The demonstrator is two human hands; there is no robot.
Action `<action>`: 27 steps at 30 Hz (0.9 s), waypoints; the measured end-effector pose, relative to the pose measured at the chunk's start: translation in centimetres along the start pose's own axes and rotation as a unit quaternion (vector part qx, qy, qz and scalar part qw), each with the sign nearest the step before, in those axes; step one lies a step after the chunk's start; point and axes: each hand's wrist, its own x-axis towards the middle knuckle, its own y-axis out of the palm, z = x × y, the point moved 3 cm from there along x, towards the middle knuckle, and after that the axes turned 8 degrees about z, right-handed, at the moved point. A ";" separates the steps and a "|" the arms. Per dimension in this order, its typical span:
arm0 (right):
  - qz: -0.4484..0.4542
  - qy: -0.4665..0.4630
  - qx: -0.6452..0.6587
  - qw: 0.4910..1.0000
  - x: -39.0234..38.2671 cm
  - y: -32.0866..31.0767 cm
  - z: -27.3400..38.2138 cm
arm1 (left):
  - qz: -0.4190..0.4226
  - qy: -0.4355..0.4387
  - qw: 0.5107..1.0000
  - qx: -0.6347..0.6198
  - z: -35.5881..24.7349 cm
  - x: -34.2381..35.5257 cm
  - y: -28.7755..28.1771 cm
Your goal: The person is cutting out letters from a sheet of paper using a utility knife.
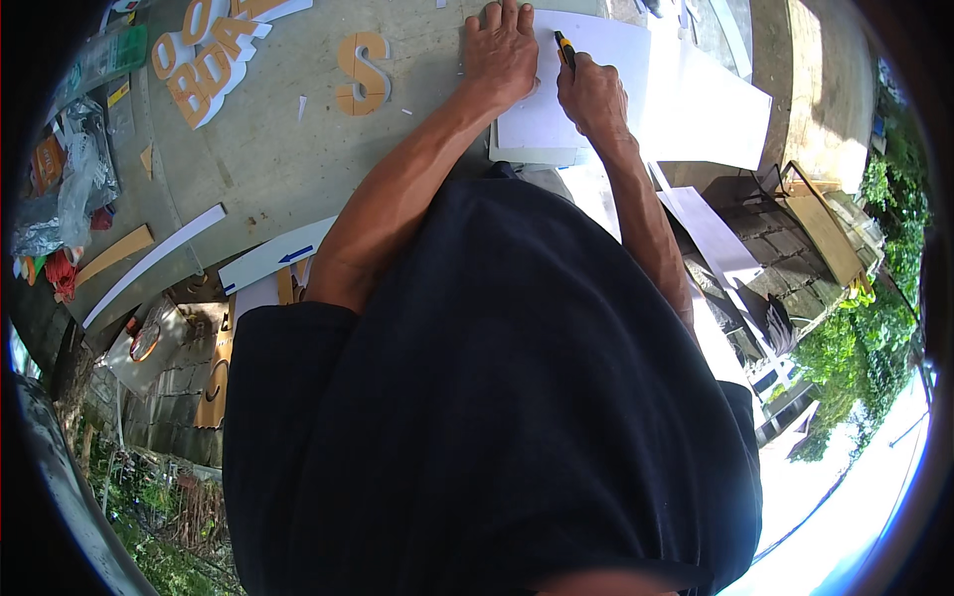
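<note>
A white sheet (pixel 618 50) lies on the worktable, on top of other pale sheets. My left hand (pixel 502 58) rests flat at its left edge, fingers stretched forward. My right hand (pixel 596 97) is closed around a yellow and black utility knife (pixel 565 45), which points forward and left over the sheet. The knife's blade is too small to make out, so I cannot tell whether it touches the sheet. To the left of my left forearm lies a cut-out letter (pixel 364 74) with a tan face and white sides.
More cut-out letters (pixel 209 74) sit at the far left of the worktable (pixel 258 149). Clear plastic bags (pixel 84 179) lie at the left edge. A curved white strip (pixel 159 260) lies near the front edge. Another white sheet (pixel 720 114) extends to the right in bright sun.
</note>
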 end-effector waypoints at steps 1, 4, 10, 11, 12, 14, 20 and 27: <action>0.000 -0.001 -0.001 1.000 -0.3 0.1 0.0 | -0.001 -0.001 1.000 -0.001 0.0 0.0 0.0; 0.004 -0.004 -0.021 1.000 -1.2 0.4 -0.4 | -0.002 -0.005 1.000 0.010 -0.1 0.0 -0.2; -0.017 -0.008 -0.039 0.999 -2.6 1.2 -1.1 | -0.001 0.005 1.000 -0.003 -0.1 -0.4 -0.6; -0.012 -0.002 -0.037 0.999 -2.9 1.2 -1.0 | -0.011 0.008 1.000 -0.007 0.0 -0.4 -0.5; -0.007 0.003 -0.035 0.999 -3.2 1.2 -1.0 | -0.021 0.010 1.000 -0.010 0.1 -0.4 -0.3; -0.002 0.002 -0.041 0.999 -3.9 1.4 -1.0 | -0.035 0.013 0.999 -0.011 0.3 -0.3 -0.1; 0.007 0.002 -0.036 0.999 -5.6 2.2 -1.8 | -0.042 0.016 0.999 -0.019 0.3 -0.2 0.1; 0.015 0.021 -0.024 0.999 -9.3 3.8 -2.7 | -0.014 0.002 1.000 -0.005 0.3 0.2 0.0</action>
